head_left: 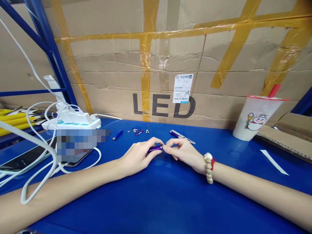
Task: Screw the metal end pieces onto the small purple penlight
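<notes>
My left hand [136,157] is closed around a slim purple metal tube [155,148], like the body of a small penlight, held just above the blue table. The thumb and fingers of my right hand [181,149] pinch at the tube's silver end, so that end is partly hidden. Just behind my right hand lies a purple and silver pen-like piece [177,134] beside a thin metal-tipped tool [190,141]. Beyond my left hand are a blue tube [117,135], a small round disc [128,132], coloured carabiner clips [137,131] and a tiny metal part [147,131].
At left, a white power strip [73,123], looping white cables [55,152] and phones [75,159] crowd the blue table [156,201]. A cup with a red straw [251,120] and a white strip [274,162] are at right. A taped cardboard box [109,74] stands behind.
</notes>
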`<action>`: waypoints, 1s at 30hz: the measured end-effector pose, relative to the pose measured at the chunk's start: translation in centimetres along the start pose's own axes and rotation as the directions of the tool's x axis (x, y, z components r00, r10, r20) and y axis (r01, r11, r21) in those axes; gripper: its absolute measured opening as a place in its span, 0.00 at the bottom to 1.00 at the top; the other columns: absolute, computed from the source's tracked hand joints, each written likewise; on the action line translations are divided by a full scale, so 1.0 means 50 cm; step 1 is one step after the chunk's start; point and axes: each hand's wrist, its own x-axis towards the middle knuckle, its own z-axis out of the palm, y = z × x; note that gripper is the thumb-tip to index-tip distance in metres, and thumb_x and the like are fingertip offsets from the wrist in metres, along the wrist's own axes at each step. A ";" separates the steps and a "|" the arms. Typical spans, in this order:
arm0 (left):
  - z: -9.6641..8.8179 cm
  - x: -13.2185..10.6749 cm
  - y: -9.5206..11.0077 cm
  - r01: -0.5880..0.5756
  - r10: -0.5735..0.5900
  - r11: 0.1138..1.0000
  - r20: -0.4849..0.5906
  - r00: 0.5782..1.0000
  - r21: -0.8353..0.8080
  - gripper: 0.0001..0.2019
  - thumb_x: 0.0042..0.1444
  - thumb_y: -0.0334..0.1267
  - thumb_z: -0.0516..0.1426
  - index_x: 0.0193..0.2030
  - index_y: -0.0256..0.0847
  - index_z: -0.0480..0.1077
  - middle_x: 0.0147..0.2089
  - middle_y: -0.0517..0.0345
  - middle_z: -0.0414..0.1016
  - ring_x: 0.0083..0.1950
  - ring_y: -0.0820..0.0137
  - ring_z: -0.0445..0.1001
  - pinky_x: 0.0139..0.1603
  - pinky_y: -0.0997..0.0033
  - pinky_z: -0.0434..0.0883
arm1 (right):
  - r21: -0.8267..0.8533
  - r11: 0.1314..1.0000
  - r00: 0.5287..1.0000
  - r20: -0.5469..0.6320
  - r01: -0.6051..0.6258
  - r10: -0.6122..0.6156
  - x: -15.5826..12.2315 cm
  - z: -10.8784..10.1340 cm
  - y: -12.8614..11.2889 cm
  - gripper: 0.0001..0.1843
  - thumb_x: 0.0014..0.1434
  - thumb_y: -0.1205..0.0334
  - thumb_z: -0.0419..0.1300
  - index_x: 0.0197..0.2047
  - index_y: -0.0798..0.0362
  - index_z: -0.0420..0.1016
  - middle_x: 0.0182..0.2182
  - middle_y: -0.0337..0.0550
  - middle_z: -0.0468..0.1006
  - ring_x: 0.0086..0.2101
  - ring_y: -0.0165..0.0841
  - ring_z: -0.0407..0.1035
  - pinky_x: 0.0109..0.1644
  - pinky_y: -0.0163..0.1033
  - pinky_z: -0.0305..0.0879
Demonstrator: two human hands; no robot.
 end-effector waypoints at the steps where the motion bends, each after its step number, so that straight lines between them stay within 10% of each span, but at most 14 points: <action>1: 0.000 0.000 0.000 0.002 -0.002 1.000 0.000 1.000 0.002 0.11 0.61 0.42 0.47 0.48 0.44 0.59 0.40 0.61 0.72 0.43 0.71 0.72 0.38 0.75 0.65 | 0.000 1.000 1.000 -0.003 -0.002 0.002 0.000 0.000 0.000 0.20 0.42 0.48 0.64 0.27 0.60 0.70 0.13 0.34 0.62 0.15 0.18 0.53 0.20 0.25 0.45; 21: 0.004 -0.001 0.002 0.062 -0.049 0.985 -0.083 0.995 0.162 0.11 0.62 0.42 0.45 0.48 0.47 0.61 0.43 0.64 0.72 0.42 0.71 0.71 0.40 0.73 0.64 | -0.140 0.984 0.979 -0.151 0.113 -0.134 -0.003 -0.002 -0.006 0.20 0.44 0.47 0.63 0.30 0.58 0.74 0.12 0.34 0.62 0.14 0.19 0.54 0.18 0.26 0.49; 30: -0.001 0.001 0.008 0.076 -0.072 0.989 -0.038 0.997 0.128 0.12 0.62 0.42 0.43 0.48 0.44 0.62 0.36 0.61 0.71 0.37 0.72 0.70 0.36 0.75 0.63 | -0.203 0.914 0.909 -0.161 0.350 -0.384 -0.007 0.001 -0.005 0.16 0.46 0.52 0.64 0.34 0.54 0.77 0.33 0.42 0.71 0.18 0.17 0.57 0.21 0.28 0.56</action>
